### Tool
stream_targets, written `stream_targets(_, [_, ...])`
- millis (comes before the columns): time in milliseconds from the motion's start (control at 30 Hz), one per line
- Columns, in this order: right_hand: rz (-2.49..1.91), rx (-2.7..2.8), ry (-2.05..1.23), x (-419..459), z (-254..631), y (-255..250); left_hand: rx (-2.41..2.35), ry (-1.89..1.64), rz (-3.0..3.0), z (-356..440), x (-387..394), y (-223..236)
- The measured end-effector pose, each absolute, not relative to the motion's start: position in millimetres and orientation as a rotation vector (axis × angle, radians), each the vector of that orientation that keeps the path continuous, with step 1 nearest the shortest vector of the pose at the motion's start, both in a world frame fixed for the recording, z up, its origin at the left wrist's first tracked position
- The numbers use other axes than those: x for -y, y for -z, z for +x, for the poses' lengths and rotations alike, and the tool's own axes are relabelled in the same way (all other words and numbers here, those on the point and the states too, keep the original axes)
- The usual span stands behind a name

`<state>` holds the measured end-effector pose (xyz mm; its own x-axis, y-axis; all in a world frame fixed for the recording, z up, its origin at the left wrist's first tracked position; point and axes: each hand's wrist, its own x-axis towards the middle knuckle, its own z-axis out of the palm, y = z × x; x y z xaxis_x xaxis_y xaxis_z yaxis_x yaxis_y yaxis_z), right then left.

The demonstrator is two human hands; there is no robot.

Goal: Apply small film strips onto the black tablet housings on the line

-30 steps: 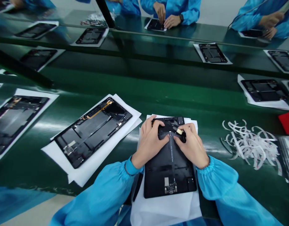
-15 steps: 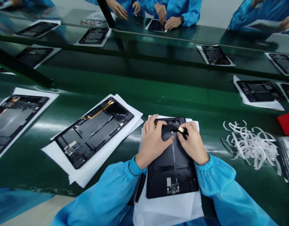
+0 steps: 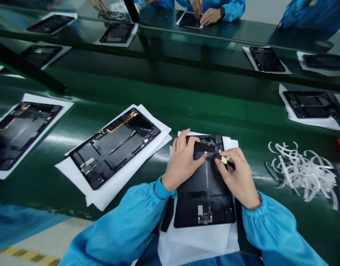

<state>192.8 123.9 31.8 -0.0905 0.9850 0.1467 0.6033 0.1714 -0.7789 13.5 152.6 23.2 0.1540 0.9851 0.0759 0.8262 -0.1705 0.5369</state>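
Observation:
An opened black tablet body (image 3: 204, 192) lies on white paper (image 3: 199, 240) right in front of me on the green belt. My left hand (image 3: 183, 162) rests on its upper left part, fingers curled over the far edge and thumb pressing near the middle. My right hand (image 3: 237, 175) is closed in a pinch on a small pale tool (image 3: 224, 160) with a dark tip, held just above the tablet's upper right area. Both arms wear blue sleeves.
A second opened tablet (image 3: 114, 146) with an orange flex cable lies on paper to the left, and another (image 3: 17, 129) at the far left. A heap of white peeled strips (image 3: 299, 171) lies to the right. Across the belt, other people's hands (image 3: 211, 14) work on tablets.
My right hand has drawn back toward the right and slightly toward me with the small tool. My left hand stays pressed on the tablet. The view has shifted a little.

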Motion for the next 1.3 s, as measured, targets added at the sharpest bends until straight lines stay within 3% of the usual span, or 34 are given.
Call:
stream_targets(167, [-1.614, 1.839, -0.883, -77, 205, -38, -1.711, -0.526, 2.087, 7, -105, -26])
stream_targets(333, [-1.666, 1.705, -0.814, -55, 216, -31, -1.685, -0.466, 2.037, 10, -66, -25])
stream_targets(733, [-1.713, 1.603, -0.806, -33, 207, -11, -1.649, -0.469, 1.987, 15, -53, -28])
stream_targets(867, [-1.821, 1.599, -0.804, -35, 215, -9, -1.749, -0.66, 1.822, -8, -56, -23])
stream_targets(1000, [-1.896, 1.694, -0.897, -40, 222, -13, -1.999, -0.711, 1.771, -48, -62, -11])
stream_targets(1100, [-1.9, 1.737, -0.974, -43, 222, -18, -1.937, -0.516, 1.83, -60, -58, -9])
stream_targets(1300, [-1.78, 1.632, -1.227, -40, 221, -21, -1.888, -0.616, 1.932, -48, -50, -13])
